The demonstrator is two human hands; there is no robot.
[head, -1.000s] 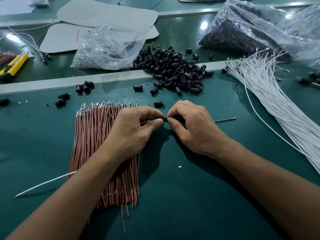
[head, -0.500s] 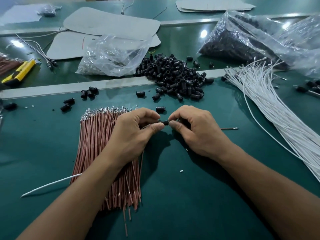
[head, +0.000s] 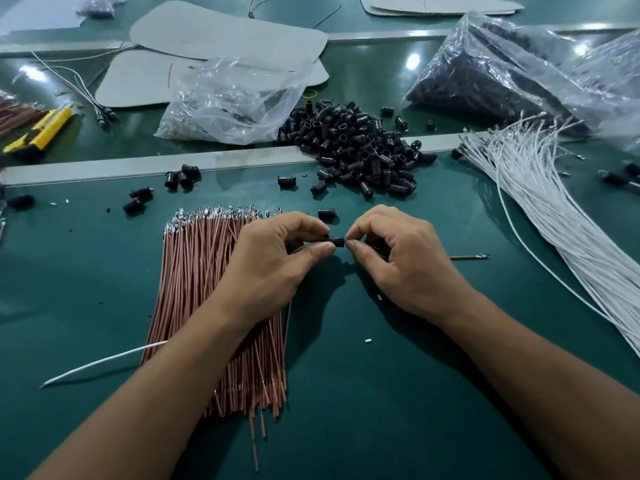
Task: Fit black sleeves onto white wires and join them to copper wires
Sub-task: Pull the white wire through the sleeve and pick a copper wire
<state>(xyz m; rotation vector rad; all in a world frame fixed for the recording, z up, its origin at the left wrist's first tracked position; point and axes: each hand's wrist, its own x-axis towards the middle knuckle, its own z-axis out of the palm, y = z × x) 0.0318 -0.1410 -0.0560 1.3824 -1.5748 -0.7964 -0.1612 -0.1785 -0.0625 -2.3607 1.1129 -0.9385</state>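
More black sleeve (head: 335, 240) bare — left hand (head: 273, 265), right hand (head: 408, 268) wider apart

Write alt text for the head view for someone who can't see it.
Over a green table, the left hand and right hand pinch the two ends of one black sleeve. A bundle of copper wires lies under the left hand, a pile of loose black sleeves beyond the hands, and white wires fan out at right.

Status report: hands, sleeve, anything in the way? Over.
Left hand pinches sleeve; right hand pinches copper wire at sleeve's end. White wire trails out under left forearm. Copper bundle lies beneath left hand, not blocking.
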